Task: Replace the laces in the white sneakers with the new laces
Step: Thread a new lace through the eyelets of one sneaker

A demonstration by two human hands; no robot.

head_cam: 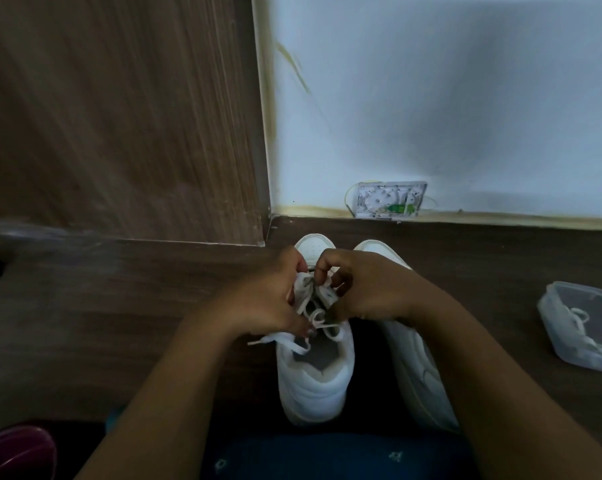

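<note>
Left sneaker (313, 382) beside right sneaker (420, 368), container (569, 355) farther right.

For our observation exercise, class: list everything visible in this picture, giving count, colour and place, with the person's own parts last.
sneakers: two, white, side by side on floor.
lace: one, white, in the sneaker under the hands.
container: one, clear, floor at right.
second lace: one, white, inside the container.
wall box: one, white, foot of wall.
maroon object: one, bottom-left corner.
left hand: one, fingers grip the lace.
right hand: one, fingers grip the lace.
</note>
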